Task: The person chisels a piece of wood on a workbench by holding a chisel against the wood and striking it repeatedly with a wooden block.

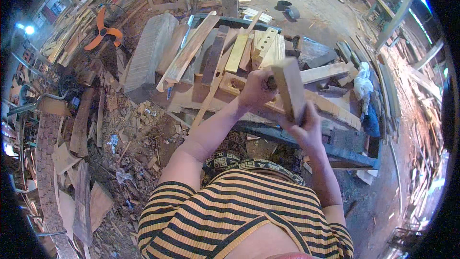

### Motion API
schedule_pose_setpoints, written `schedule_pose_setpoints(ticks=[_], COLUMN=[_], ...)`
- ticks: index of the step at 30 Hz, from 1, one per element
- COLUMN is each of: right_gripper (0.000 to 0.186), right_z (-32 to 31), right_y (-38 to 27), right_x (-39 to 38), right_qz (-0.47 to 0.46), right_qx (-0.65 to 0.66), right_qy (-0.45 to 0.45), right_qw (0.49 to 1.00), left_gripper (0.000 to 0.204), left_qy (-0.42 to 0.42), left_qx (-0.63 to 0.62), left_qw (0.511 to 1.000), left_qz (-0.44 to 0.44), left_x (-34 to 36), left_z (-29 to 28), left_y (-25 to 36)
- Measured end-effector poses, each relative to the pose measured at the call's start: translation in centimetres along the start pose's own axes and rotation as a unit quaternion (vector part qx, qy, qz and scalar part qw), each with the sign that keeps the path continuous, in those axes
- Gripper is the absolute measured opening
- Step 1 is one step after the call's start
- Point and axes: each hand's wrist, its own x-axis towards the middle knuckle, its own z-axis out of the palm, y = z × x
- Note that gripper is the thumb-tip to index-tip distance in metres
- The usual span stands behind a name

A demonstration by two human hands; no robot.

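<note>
A thick wooden block (290,91) stands tilted above the workbench, in front of me. My right hand (309,127) is closed around its lower end. My left hand (257,88) is curled into a fist beside the block's upper left side; a dark spot shows between its fingers, and what it grips is partly hidden. Below my left hand lies a wooden piece with an oblong hole cut in it (233,85). Just beyond, a pale block with a row of round holes (265,47) rests among other pieces.
Planks and offcuts, among them a long narrow board (189,50) and a large grey timber (149,52), cover the bench (354,151). A white plastic bag (363,82) hangs at its right end. An orange-bladed fan (104,32) stands at the left. Wood scraps (139,134) litter the floor.
</note>
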Motion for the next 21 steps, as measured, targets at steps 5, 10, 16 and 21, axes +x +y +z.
schedule_pose_setpoints(ticks=[5,10,16,21], right_gripper=[0.043,0.044,0.044,0.04], right_z=[-0.2,0.3,-0.1,0.5], right_y=[-0.5,-0.6,-0.4,-0.2], right_x=[-1.2,-1.1,-0.9,-1.1], right_qz=[0.075,0.066,0.14,0.057], right_qx=[0.16,0.246,0.117,0.217], right_qy=[0.045,0.123,0.035,0.124], right_qw=[0.983,0.959,0.983,0.967], left_gripper=[0.031,0.032,0.032,0.032], left_qy=[-0.032,-0.023,-0.051,-0.045], left_qx=[0.035,0.058,0.014,0.03], left_qw=[0.999,0.998,0.998,0.998], left_qz=[-0.02,-0.002,-0.025,-0.03], left_x=[-0.3,0.1,-0.2,-0.4], left_z=[-0.6,-0.5,-0.6,0.1], left_y=[1.2,2.4,2.2,1.2])
